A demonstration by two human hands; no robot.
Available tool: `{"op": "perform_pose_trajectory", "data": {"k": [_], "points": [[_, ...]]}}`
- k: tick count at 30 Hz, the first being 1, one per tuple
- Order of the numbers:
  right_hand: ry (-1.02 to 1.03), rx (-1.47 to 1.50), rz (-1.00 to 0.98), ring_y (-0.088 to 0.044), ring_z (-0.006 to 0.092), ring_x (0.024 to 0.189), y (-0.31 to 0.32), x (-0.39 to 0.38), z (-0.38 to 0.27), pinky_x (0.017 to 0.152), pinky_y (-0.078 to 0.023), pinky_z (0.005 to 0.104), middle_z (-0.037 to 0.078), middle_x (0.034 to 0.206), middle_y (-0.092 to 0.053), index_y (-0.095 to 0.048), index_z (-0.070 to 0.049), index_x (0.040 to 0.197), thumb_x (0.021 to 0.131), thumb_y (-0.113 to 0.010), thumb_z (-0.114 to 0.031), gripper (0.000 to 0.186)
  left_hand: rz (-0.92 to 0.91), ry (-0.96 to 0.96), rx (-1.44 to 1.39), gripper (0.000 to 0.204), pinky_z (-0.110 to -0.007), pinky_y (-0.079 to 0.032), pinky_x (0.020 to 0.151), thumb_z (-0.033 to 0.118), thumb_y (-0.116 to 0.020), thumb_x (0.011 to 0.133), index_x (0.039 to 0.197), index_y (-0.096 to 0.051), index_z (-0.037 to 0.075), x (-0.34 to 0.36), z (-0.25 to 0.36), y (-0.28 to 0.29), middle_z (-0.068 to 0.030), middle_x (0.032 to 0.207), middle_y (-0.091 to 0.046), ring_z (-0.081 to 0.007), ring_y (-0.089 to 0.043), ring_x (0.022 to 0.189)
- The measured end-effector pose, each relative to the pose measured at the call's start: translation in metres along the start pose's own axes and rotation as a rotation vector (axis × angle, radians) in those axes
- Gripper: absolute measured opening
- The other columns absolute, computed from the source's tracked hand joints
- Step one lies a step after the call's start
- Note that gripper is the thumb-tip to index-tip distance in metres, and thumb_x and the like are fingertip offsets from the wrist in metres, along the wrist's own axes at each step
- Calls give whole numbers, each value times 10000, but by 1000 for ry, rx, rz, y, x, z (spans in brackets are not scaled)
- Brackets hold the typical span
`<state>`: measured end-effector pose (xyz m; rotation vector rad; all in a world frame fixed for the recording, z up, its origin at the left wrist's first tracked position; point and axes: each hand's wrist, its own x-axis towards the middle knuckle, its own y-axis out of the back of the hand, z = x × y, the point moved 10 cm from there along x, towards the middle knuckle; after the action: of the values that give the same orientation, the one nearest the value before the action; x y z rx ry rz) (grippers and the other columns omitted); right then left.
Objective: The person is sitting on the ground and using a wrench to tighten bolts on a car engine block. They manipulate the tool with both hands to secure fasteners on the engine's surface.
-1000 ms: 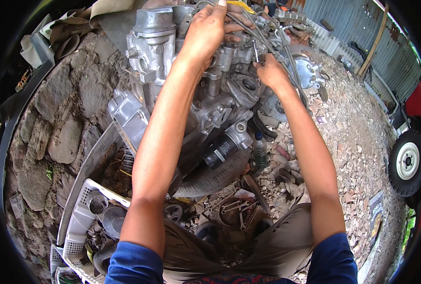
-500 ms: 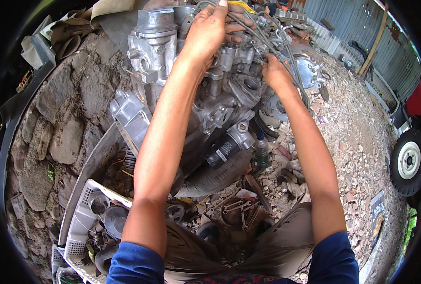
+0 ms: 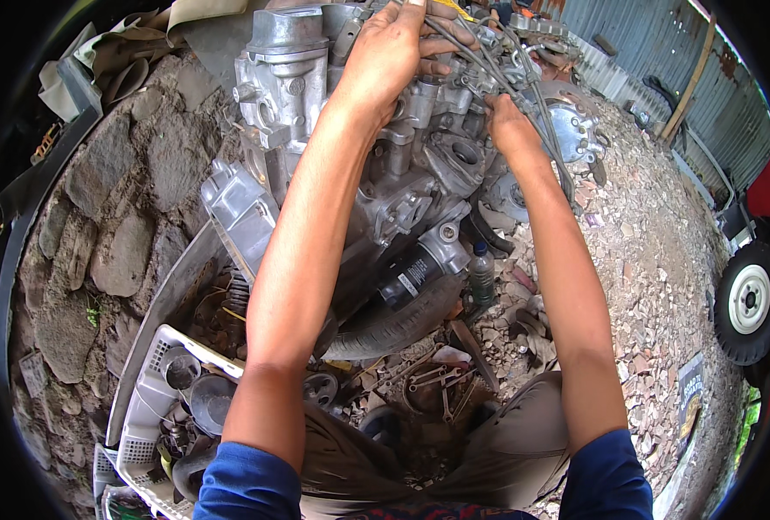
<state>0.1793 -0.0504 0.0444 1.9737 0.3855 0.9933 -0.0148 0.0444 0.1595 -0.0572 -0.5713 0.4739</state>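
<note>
A bare metal engine (image 3: 290, 95) stands in front of me, its top reaching the upper edge of the view. Over its far side my left hand (image 3: 389, 56) is closed round several thin dark cables (image 3: 480, 61), thumb on top and fingers beneath. These cables loop down to the right, past my other hand. My right hand (image 3: 513, 126) is at the engine's right side with its fingers curled in. What those fingers grip is hidden among the cables and metal parts. Lower on the engine sit a flange with a round port (image 3: 465, 154) and a black oil filter (image 3: 407, 276).
A tyre (image 3: 394, 325) lies beneath the engine, beside a plastic bottle (image 3: 481, 273). Several wrenches (image 3: 444, 377) are on the ground by my feet. At left are a crate of parts (image 3: 134, 433) and a stone wall (image 3: 121, 251). Gravel (image 3: 653, 277) covers the right side, near a wheel (image 3: 747, 299).
My right hand has shifted slightly right; a small metal tool seen at its fingertips before is now hidden. The left hand keeps hold of the cables, almost in place.
</note>
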Motion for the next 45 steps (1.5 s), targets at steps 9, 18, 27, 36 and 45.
{"op": "perform_pose_trajectory", "data": {"k": [9,18,27,36,45], "points": [[73,-202,46,-623,430,1010,13,-10,-25,860,-484,501,281,1015,-649,-633,-38,1108,820,-499,-13,319,2,6,-22,400,-269,-526,659,356,-358,1057,1086,-577,22,1,-4,0,-123,935,-689,-177,-666,824],[210,-39,128,-634,445,897,11,-17,-31,759,-508,518,273,886,-650,-648,-16,1049,817,-583,-30,241,23,12,-12,397,-273,-526,653,367,-374,1052,1073,-581,29,1,-4,0,-124,940,-695,-173,-662,802],[54,117,45,-634,469,905,17,-23,-82,832,-498,498,310,896,-654,-645,94,816,858,-649,-236,333,16,27,11,392,-277,-522,662,378,-382,1049,1080,-581,42,2,-5,2,-122,933,-701,-164,-660,800],[-223,424,-148,-653,411,946,-28,4,-7,820,-519,425,290,980,-661,-608,107,1058,863,-661,-275,432,2,39,20,381,-269,-523,662,344,-367,1056,1087,-578,28,2,-2,-4,-121,960,-697,-168,-664,846],[5,33,39,-660,386,971,10,-12,-25,863,-493,440,254,1022,-675,-609,43,1123,917,-609,-217,332,-8,9,-14,377,-266,-525,662,328,-350,1061,1095,-570,24,3,-7,11,-120,956,-689,-174,-665,870]]}}
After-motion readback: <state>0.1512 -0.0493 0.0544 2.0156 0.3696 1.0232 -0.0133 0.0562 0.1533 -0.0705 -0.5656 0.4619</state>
